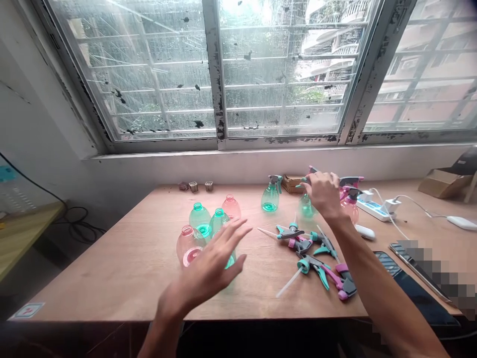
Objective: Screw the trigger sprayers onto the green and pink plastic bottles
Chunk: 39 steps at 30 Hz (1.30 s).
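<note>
My left hand (212,266) hovers open, fingers spread, over a cluster of capless spray bottles: a green bottle (199,217), a pink bottle (231,205) and a nearer pink bottle (187,244). My right hand (323,194) is closed around the top of a green spray bottle (306,208) standing at the back of the wooden table (122,263). Another assembled green spray bottle (271,195) stands to its left, and a pink one (351,199) to its right. Several loose trigger spray heads (316,258) with white tubes lie between my hands.
A power strip (374,209) with cables lies at the back right, with a white mouse (461,222) and cardboard box (443,181) beyond. Two phones (410,268) rest near the right front edge. Three small pots (194,186) stand by the wall below the window.
</note>
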Each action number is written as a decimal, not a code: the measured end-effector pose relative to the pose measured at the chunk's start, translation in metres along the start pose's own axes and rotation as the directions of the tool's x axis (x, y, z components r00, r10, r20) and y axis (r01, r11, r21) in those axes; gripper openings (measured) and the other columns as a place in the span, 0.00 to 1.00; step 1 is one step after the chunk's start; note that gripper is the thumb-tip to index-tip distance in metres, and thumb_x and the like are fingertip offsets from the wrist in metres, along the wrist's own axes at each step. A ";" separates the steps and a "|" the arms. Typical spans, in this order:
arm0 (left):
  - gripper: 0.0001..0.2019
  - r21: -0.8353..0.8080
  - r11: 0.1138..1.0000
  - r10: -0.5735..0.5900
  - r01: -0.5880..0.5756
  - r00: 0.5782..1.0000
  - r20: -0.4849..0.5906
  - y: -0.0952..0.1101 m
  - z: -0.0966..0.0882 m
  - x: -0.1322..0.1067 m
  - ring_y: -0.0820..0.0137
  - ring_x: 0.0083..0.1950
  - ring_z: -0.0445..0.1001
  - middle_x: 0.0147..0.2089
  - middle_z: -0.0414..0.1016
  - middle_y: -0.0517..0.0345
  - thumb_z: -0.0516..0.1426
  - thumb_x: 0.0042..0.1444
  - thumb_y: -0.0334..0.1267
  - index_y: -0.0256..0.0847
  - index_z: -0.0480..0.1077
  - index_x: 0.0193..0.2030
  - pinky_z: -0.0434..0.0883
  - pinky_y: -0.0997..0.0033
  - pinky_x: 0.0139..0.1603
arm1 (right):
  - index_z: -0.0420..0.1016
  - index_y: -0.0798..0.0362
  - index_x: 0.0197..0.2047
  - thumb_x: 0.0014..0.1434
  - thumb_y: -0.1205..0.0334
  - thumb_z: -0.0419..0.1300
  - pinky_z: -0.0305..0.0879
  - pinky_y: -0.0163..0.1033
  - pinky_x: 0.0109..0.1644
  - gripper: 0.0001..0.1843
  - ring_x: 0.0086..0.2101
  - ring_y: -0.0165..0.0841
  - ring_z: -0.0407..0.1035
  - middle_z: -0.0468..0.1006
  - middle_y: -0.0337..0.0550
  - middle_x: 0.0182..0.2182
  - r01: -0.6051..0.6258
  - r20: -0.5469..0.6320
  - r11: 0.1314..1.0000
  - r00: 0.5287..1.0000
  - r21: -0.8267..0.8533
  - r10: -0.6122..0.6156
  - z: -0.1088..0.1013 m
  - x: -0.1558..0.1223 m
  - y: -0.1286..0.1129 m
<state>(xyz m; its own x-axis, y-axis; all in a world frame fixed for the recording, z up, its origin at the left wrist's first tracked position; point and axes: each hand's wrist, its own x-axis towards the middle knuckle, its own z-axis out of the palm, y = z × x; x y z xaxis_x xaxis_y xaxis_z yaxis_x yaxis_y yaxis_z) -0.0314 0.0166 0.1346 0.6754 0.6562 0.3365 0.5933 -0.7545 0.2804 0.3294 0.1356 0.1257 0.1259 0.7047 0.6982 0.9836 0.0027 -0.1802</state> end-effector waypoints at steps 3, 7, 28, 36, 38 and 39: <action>0.33 0.060 0.997 0.060 -0.053 0.990 -0.129 0.016 0.029 0.016 0.58 0.80 0.56 0.79 0.58 0.48 0.54 0.73 0.33 0.49 0.44 0.80 0.60 0.51 0.79 | 0.75 0.53 0.53 0.76 0.54 0.53 0.73 0.55 0.50 0.15 0.44 0.52 0.78 0.81 0.59 0.48 0.006 -0.111 0.998 0.994 0.068 0.002 -0.038 -0.038 -0.022; 0.46 0.190 0.981 0.031 0.046 0.923 -0.384 0.035 0.077 0.029 0.41 0.81 0.49 0.79 0.53 0.29 0.61 0.69 0.51 0.37 0.37 0.80 0.59 0.36 0.76 | 0.72 0.45 0.52 0.74 0.44 0.54 0.76 0.49 0.35 0.16 0.33 0.49 0.81 0.83 0.52 0.36 -0.026 -0.266 0.919 0.954 0.393 0.140 -0.086 -0.096 -0.063; 0.49 -0.536 0.834 0.217 -0.130 0.971 0.102 0.036 0.036 0.016 0.49 0.68 0.74 0.70 0.74 0.52 0.74 0.48 0.57 0.51 0.62 0.74 0.68 0.55 0.71 | 0.70 0.28 0.71 0.70 0.49 0.63 0.63 0.53 0.72 0.28 0.72 0.54 0.59 0.61 0.35 0.76 0.146 0.106 0.339 0.775 0.929 -0.623 -0.144 -0.120 -0.028; 0.45 -0.305 0.952 -0.032 0.029 0.999 -0.004 0.044 0.026 0.018 0.47 0.70 0.71 0.72 0.71 0.50 0.73 0.53 0.50 0.53 0.59 0.75 0.66 0.46 0.72 | 0.58 0.37 0.78 0.69 0.50 0.65 0.67 0.57 0.70 0.39 0.67 0.55 0.67 0.70 0.47 0.72 -0.115 0.286 0.415 0.881 0.903 -0.377 -0.141 -0.126 -0.064; 0.47 -0.463 0.886 0.047 0.033 0.986 0.161 0.038 0.014 0.015 0.48 0.70 0.72 0.74 0.69 0.52 0.71 0.54 0.56 0.55 0.57 0.77 0.69 0.51 0.71 | 0.62 0.35 0.76 0.70 0.56 0.64 0.71 0.55 0.67 0.34 0.65 0.54 0.71 0.72 0.46 0.71 -0.136 0.269 0.306 0.851 0.942 -0.451 -0.138 -0.135 -0.061; 0.48 -0.544 0.838 0.119 0.036 0.962 0.247 0.034 0.009 0.013 0.49 0.69 0.73 0.74 0.69 0.52 0.70 0.54 0.60 0.54 0.56 0.77 0.70 0.53 0.70 | 0.64 0.33 0.75 0.70 0.55 0.63 0.75 0.55 0.64 0.32 0.63 0.54 0.73 0.74 0.46 0.69 -0.118 0.232 0.258 0.849 0.959 -0.474 -0.134 -0.139 -0.057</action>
<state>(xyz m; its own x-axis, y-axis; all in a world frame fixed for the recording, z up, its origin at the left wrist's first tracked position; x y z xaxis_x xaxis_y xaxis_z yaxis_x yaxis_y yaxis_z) 0.0019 -0.0005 0.1405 0.8281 0.5440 0.1353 0.2835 -0.6146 0.7361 0.2732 -0.0570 0.1316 -0.3896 0.7620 0.5173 0.1150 0.5975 -0.7936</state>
